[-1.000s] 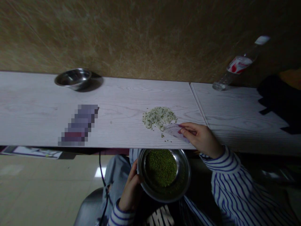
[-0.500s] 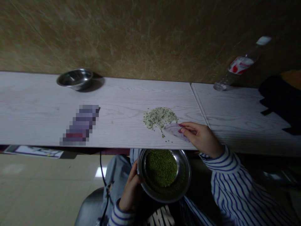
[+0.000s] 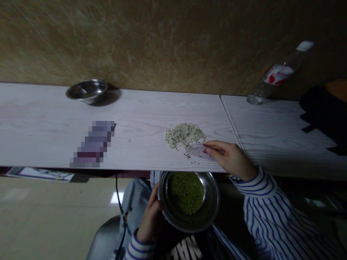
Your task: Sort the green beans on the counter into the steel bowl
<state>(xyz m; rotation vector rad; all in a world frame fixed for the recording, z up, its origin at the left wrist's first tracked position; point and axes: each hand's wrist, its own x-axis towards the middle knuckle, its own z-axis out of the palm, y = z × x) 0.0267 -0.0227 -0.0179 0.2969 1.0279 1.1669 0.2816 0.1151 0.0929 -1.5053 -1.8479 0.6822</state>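
Observation:
My left hand [image 3: 151,216] grips the left side of a steel bowl [image 3: 213,202], which is tilted under the table's front edge. Green mung beans [image 3: 187,193] fill much of its inside. In my right hand [image 3: 230,158], a thin, flat, purplish piece [image 3: 197,151] is pinched between thumb and fingers; I cannot make out its exact kind. Its left tip lies at the lower right edge of a heap of white grains, which look like rice, mixed with green beans [image 3: 185,134]. Several loose beans [image 3: 188,156] lie between the heap and the table edge.
A second steel bowl [image 3: 88,92] stands at the back left. A blurred-out flat object [image 3: 94,142] lies in front of it. At the back right are a clear plastic bottle [image 3: 276,76] and a dark item [image 3: 322,115]. A wall [image 3: 162,43] borders the table [image 3: 141,151].
My right hand has shifted slightly left, with the purplish piece a little lower and flatter. A few more loose beans show by its tip. My left hand and the bowl stay nearly still.

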